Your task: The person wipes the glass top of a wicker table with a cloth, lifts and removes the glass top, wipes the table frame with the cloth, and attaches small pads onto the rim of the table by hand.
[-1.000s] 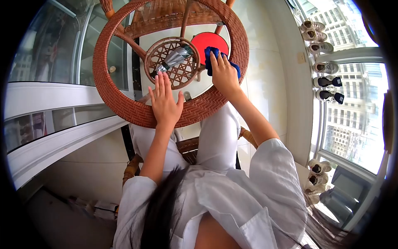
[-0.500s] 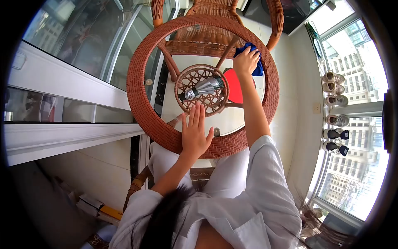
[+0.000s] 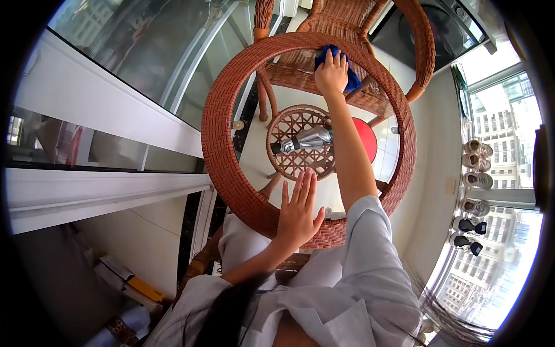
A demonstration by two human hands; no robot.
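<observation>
A round table with a woven reddish-brown rim (image 3: 221, 130) and a glass middle stands before me. My left hand (image 3: 299, 215) lies flat with fingers spread over the near rim and the glass, holding nothing. At the far side of the table, my right hand (image 3: 332, 73) presses on a bunched blue cloth (image 3: 351, 78) against the glass by the rim. Below the glass, a round lattice shelf (image 3: 280, 125) bears a silver folded item (image 3: 310, 140) with a dark end. A red round surface (image 3: 366, 139) shows beside it, partly behind my right forearm.
Beyond the table is a wicker chair (image 3: 333, 32), with a dark front-loading machine (image 3: 430, 34) to its right. Several shoes (image 3: 477, 180) line the window sill at the right. Glass sliding doors (image 3: 139, 52) flank the left side.
My right hand has moved the blue cloth from the right side of the table to its far side. The view has shifted, while my left hand remains flat by the near rim.
</observation>
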